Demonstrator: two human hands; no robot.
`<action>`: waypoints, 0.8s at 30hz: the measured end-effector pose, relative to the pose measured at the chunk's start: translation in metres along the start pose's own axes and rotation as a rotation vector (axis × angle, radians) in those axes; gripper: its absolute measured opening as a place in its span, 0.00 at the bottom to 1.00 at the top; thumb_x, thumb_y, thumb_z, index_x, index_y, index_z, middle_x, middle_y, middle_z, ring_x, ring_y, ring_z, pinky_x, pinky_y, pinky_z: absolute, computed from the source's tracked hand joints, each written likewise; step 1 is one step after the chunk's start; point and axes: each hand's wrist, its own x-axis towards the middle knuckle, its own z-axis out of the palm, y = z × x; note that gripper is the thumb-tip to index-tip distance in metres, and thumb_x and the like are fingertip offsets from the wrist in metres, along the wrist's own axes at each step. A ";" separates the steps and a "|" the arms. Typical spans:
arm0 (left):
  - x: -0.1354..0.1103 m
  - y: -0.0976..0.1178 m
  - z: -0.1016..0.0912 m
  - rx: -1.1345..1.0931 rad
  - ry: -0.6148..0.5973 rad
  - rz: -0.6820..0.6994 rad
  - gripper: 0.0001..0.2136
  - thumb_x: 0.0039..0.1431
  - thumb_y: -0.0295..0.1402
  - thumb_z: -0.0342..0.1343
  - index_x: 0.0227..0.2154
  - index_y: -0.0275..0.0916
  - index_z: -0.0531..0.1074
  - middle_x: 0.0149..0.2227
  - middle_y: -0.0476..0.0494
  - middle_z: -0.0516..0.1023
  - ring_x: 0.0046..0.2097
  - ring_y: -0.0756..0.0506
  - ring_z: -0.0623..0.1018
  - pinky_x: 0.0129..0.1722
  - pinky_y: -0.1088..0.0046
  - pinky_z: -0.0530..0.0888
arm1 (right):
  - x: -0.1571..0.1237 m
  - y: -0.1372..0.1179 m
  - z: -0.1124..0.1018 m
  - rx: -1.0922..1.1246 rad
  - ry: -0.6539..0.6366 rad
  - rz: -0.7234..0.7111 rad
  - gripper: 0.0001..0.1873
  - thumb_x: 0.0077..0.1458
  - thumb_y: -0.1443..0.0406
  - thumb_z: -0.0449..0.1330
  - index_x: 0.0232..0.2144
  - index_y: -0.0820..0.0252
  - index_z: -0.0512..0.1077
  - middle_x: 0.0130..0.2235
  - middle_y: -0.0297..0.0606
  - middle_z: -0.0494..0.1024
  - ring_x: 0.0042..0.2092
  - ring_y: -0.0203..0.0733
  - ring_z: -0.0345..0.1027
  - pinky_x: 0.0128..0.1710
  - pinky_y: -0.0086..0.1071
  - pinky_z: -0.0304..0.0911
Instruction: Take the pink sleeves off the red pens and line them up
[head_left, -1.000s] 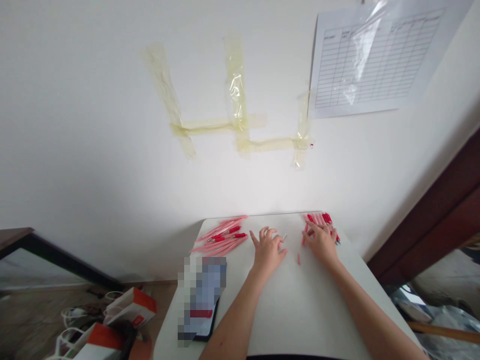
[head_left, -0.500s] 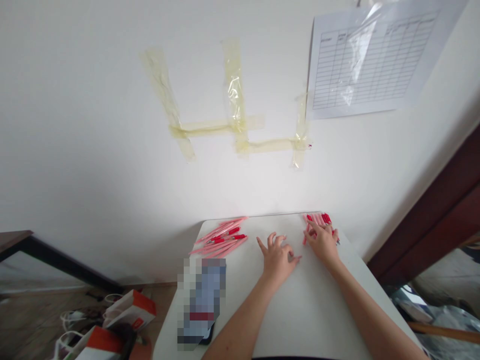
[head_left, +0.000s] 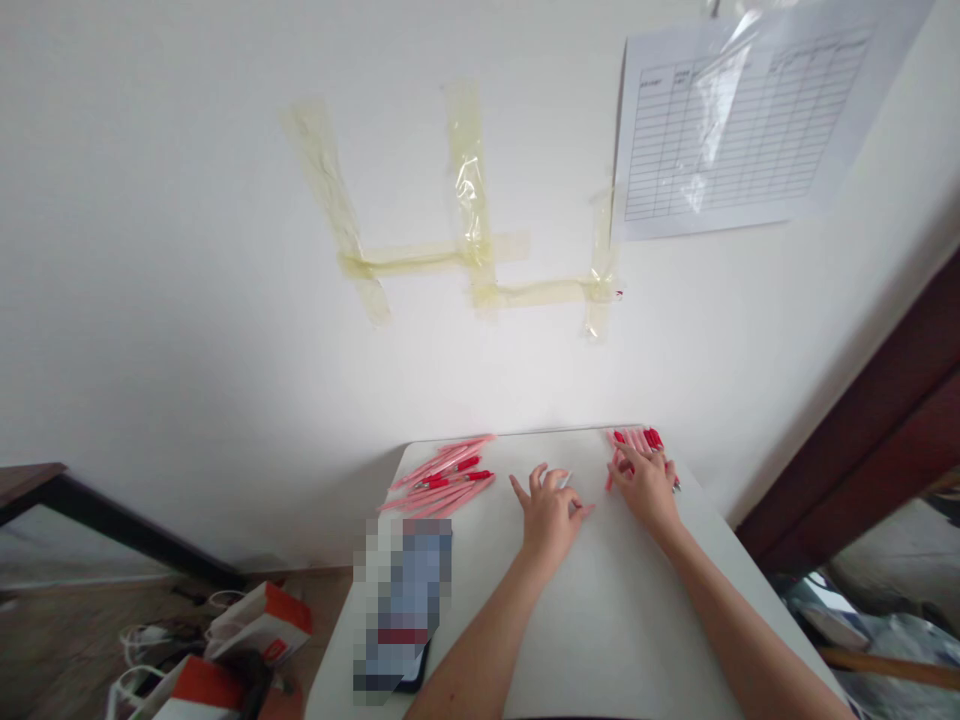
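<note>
My left hand (head_left: 551, 520) is over the middle of the white table (head_left: 592, 640). Its thumb and index finger come together in a pinch, while the other fingers fan out. A thin whitish sliver (head_left: 568, 480) shows by its fingertips, too small to name. Farther right, my right hand (head_left: 646, 487) bends over a row of red and pink pens (head_left: 636, 438), its fingers closed around a pink pen (head_left: 609, 483) at the row's left side. The hand covers part of this row. A loose pile of pink and red pens (head_left: 442, 478) lies at the table's back left.
A phone-like object (head_left: 409, 605), blurred out, lies at the table's left edge. Behind the table rises a white wall with yellowish tape (head_left: 469, 190) and a printed sheet (head_left: 742, 130). Orange-and-white bags (head_left: 262, 620) stand on the floor at left; dark red wood (head_left: 862, 430) borders the right.
My left hand has shifted slightly left, and a whitish sliver now shows by its fingers. The right hand stays almost in place at the row of pens.
</note>
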 end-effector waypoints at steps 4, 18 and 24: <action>0.001 -0.001 0.002 -0.005 0.065 -0.007 0.05 0.55 0.40 0.66 0.30 0.47 0.79 0.56 0.49 0.75 0.66 0.36 0.63 0.65 0.26 0.40 | 0.000 0.000 0.002 0.070 0.007 0.000 0.25 0.58 0.56 0.55 0.55 0.56 0.73 0.35 0.43 0.81 0.54 0.59 0.65 0.63 0.63 0.41; 0.002 0.000 0.005 -0.038 0.229 0.004 0.03 0.55 0.35 0.66 0.31 0.45 0.78 0.55 0.46 0.74 0.65 0.37 0.65 0.65 0.28 0.48 | 0.003 -0.002 -0.002 0.431 -0.006 -0.064 0.29 0.55 0.48 0.60 0.54 0.56 0.74 0.35 0.39 0.82 0.51 0.54 0.69 0.57 0.50 0.58; 0.001 -0.001 0.006 -0.047 0.259 0.005 0.02 0.56 0.34 0.65 0.31 0.45 0.78 0.55 0.45 0.74 0.65 0.37 0.65 0.65 0.28 0.48 | 0.005 -0.003 -0.004 0.567 -0.054 0.014 0.33 0.53 0.47 0.62 0.56 0.55 0.72 0.36 0.38 0.82 0.48 0.51 0.72 0.54 0.49 0.62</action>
